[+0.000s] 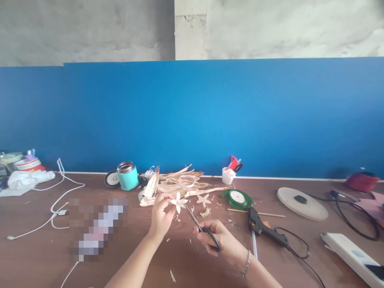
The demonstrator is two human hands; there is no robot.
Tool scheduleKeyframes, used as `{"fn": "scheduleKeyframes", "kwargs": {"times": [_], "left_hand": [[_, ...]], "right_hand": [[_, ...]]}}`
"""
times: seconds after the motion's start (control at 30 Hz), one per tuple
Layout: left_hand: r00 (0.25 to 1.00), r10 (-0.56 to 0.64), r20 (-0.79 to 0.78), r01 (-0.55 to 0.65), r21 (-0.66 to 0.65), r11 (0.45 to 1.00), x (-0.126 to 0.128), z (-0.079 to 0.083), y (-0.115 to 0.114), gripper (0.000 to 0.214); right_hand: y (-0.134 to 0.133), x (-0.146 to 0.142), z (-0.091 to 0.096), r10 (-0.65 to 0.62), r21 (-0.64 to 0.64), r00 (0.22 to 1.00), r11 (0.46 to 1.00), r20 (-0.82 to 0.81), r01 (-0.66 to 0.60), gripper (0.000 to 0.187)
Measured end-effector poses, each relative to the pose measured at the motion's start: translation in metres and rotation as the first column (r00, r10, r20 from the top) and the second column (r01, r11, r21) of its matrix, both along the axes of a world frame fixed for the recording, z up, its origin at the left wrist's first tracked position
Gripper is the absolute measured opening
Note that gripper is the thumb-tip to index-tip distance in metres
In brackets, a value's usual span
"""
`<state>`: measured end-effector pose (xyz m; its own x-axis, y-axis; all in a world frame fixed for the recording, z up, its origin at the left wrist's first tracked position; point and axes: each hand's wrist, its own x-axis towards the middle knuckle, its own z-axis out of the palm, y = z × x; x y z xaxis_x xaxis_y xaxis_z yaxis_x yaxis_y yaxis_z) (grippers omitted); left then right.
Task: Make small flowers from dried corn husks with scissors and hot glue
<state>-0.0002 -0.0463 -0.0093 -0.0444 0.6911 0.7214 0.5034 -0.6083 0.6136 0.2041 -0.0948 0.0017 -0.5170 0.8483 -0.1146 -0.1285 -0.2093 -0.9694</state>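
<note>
Between the fingertips of my left hand (163,212) is a pale flower (179,202) with several pointed petals, apparently cut from dried husk. My right hand (220,240) is closed round the black handles of a pair of scissors (210,236). Their blades point up and left, with the tips close to the flower's lower right petal; whether they touch I cannot tell. A second star-shaped husk flower (204,200) lies on the table just right of the held one. Small husk scraps (205,213) are scattered around and below it.
Dried husks (171,185) are heaped behind my hands, with a clear tape ring (186,181) on them. A turquoise flask (127,176) stands left. Rightward are a green ribbon roll (238,199), a black glue gun (265,229) with its cord, a white disc (301,204) and a power strip (354,258).
</note>
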Motion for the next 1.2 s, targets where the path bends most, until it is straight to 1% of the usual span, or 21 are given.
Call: {"fn": "scheduleKeyframes", "kwargs": {"times": [0.27,0.57,0.73,0.9,1.2], "left_hand": [[1.0,-0.008,0.002,0.008,-0.022,1.0,0.0,-0.0011,-0.0001,0.016],[1.0,-0.024,0.007,0.025,-0.034,0.999,-0.0014,-0.0033,0.0021,0.015],[0.999,-0.042,0.02,0.043,-0.05,0.998,-0.0029,-0.0038,0.0033,0.014],[0.999,-0.035,0.018,0.036,-0.055,0.998,-0.0026,-0.0033,0.0038,0.013],[0.999,-0.042,0.028,0.044,-0.068,0.997,-0.0019,-0.0038,0.0042,0.013]], "right_hand": [[0.0001,0.0005,-0.0007,-0.002,0.004,1.0,1.0,0.027,0.002,0.039],[0.0007,0.0013,-0.0028,-0.008,0.004,0.999,1.0,0.043,0.008,0.038],[0.0011,-0.0002,0.0003,-0.019,0.002,0.997,1.0,0.072,0.019,0.038],[-0.0003,-0.0014,0.003,-0.028,0.0,0.995,1.0,0.091,0.028,0.038],[-0.0003,-0.0033,0.0023,-0.035,-0.023,0.992,0.999,0.119,0.038,0.038]]}}
